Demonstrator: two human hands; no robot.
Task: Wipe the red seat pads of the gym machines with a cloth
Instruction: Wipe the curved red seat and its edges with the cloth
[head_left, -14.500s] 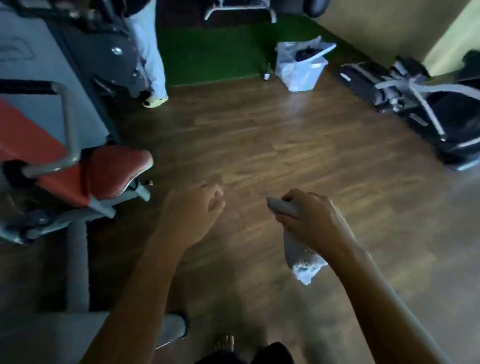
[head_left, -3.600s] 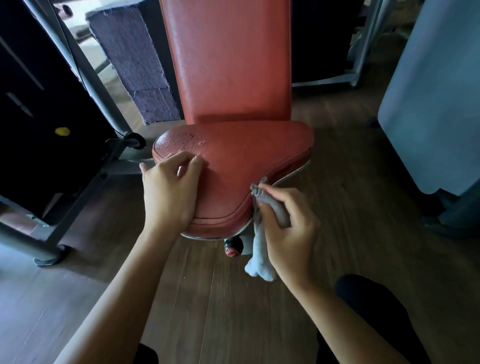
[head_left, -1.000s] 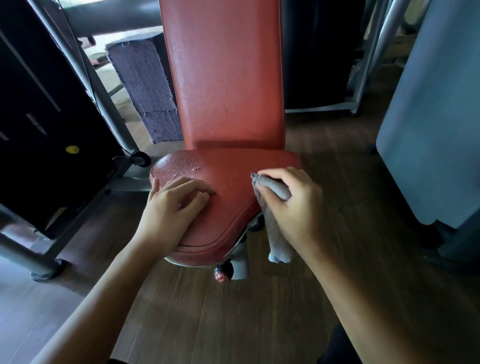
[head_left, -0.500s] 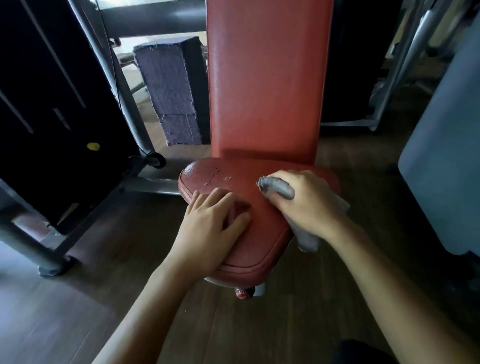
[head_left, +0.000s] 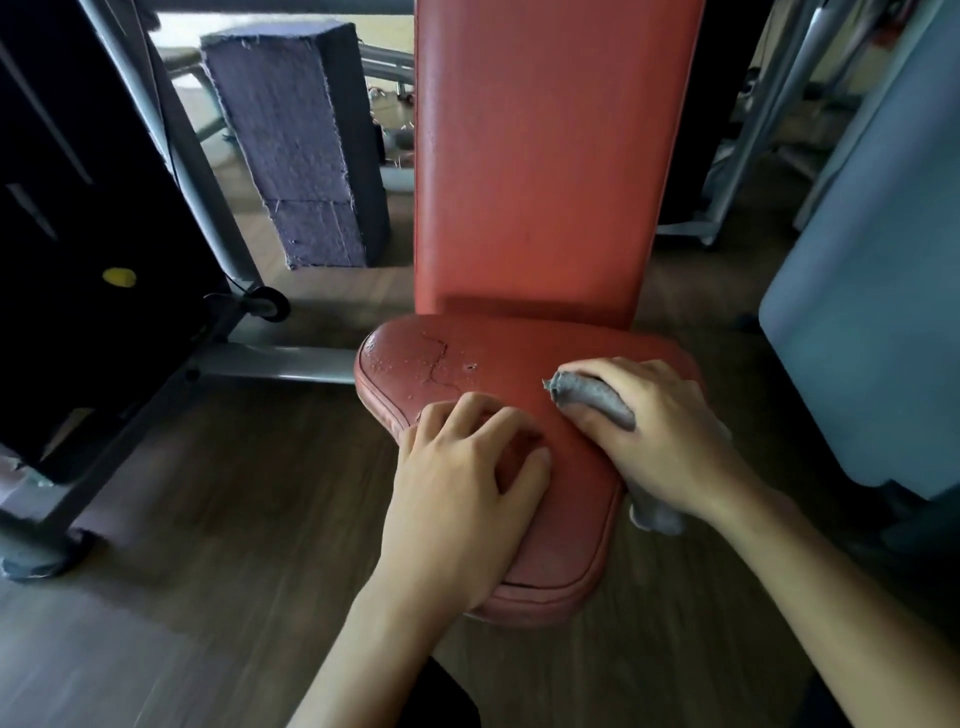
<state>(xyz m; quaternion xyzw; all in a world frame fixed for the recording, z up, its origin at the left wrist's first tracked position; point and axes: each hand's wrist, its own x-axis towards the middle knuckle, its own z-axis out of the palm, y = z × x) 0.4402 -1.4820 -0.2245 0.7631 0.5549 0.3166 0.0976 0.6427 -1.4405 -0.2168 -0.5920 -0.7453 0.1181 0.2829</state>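
Note:
A red seat pad (head_left: 467, 364) with cracked, worn vinyl at its left rear lies in front of an upright red back pad (head_left: 540, 156). My right hand (head_left: 654, 436) grips a grey cloth (head_left: 592, 397) and presses it onto the right side of the seat; a tail of cloth hangs off the seat's right edge. My left hand (head_left: 467, 478) rests on the front left of the seat with its fingers bent and nothing in them.
A black weight-stack housing with a yellow pin (head_left: 118, 277) and grey frame tubes (head_left: 270, 364) stand at the left. A purple-grey foam block (head_left: 296, 145) is behind the seat. A pale blue machine cover (head_left: 872, 312) fills the right. Wooden floor (head_left: 208, 519) lies all around.
My right hand has moved the cloth from the seat's right front edge onto its top surface. My left hand stays resting on the seat's front left.

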